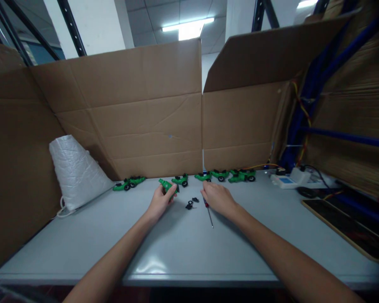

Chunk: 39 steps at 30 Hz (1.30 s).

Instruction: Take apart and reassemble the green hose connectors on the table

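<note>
My left hand (160, 200) is closed around a green toy vehicle body (166, 184), held just above the table. My right hand (218, 197) is closed over the handle of a screwdriver (209, 214), with its metal shaft pointing back towards me. The fingertips there are partly hidden by the back of the hand. Between my hands lie small black parts (189, 205), one of them ring-shaped, and another black piece (195, 199). Just beyond my hands, a green toy vehicle with black wheels (180, 180) stands on the table.
More green toy vehicles (220, 175) line the back, with a pair (129, 182) further left. A silvery padded bag (77, 172) leans at the left. Cardboard walls (145, 126) enclose the table (177, 252). A power strip (290, 180) and a dark flat panel (347, 227) lie at right.
</note>
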Available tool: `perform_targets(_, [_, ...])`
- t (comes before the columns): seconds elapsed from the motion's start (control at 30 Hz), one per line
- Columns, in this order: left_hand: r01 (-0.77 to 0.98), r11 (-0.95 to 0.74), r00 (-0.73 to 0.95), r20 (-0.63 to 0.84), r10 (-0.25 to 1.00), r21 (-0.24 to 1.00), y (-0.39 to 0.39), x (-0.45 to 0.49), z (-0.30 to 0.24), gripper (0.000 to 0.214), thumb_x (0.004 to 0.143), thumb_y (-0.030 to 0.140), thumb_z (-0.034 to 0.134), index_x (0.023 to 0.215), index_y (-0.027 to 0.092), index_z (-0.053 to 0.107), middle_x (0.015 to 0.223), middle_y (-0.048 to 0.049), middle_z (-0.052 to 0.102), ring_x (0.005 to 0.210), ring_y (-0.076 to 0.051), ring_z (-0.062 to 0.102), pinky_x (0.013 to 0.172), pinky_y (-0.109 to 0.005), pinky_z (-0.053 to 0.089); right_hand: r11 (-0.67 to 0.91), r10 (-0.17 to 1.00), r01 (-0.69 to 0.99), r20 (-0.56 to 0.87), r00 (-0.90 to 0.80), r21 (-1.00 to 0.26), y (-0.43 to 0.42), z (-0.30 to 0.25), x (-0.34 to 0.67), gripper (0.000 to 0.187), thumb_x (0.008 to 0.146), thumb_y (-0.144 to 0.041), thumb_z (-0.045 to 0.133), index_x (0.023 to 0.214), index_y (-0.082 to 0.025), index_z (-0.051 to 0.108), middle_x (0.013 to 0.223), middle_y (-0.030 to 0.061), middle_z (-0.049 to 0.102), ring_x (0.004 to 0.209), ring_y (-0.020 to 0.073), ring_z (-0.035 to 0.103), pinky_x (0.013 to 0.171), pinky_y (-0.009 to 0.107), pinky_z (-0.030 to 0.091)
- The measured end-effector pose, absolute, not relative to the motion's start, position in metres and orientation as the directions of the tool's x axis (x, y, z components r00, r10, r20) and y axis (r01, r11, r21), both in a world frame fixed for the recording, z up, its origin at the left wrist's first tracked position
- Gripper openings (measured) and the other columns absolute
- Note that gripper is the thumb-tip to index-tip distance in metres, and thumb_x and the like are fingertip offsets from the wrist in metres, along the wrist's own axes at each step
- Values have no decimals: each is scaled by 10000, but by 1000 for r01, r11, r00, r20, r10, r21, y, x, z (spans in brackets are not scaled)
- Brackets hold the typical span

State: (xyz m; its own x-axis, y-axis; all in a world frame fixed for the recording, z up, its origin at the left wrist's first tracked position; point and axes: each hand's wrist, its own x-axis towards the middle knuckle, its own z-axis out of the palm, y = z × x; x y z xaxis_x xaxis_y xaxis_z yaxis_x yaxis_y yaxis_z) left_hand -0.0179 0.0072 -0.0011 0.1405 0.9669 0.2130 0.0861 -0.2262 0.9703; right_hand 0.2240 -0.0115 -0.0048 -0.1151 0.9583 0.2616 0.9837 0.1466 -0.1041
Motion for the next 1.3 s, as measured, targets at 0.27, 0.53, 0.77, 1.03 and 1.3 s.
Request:
perform_targets(0.27, [83,-219,81,213,974,972,13,-22,-5,584,760,647,822,1015,152,646,772,-11,664,574,-117,538,521,-231,376,53,986,998,156,-55,18,-9,-2,254,283,1017,-125,497,1243,-74,659,1296,267,658,1215,364,624,930,425,516])
perform_targets(0.53, [27,-185,97,182,979,982,13,-23,-3,554,772,634,823,983,149,656,795,-32,681,568,-106,533,513,-219,373,21,987,999,160,-15,-37,-10,3,245,378,1014,-4,316,1298,-55,560,1132,264,735,1071,336,726,824,388,519])
perform_targets(0.77, [-261,111,292,-31,956,959,8,-22,3,490,829,596,803,845,159,583,677,8,582,481,-57,440,451,-183,295,405,842,860,494,-218,-310,-22,11,214,209,1135,-299,335,1149,-208,523,1105,104,727,899,222,715,699,291,440])
perform_targets(1.03, [-379,229,437,-44,898,897,-1,-21,11,412,865,523,797,915,157,613,586,70,462,437,-40,351,426,-164,252,697,609,680,687,-395,-227,-46,7,186,229,1115,-305,398,1004,-209,574,947,54,672,806,188,652,697,288,435])
perform_targets(1.3, [-360,134,356,4,934,923,-3,-19,11,445,844,550,809,948,166,610,628,58,497,458,-47,373,432,-173,243,655,641,731,654,-401,-193,-42,7,191,245,1102,-292,425,984,-201,621,958,56,673,839,185,646,702,282,430])
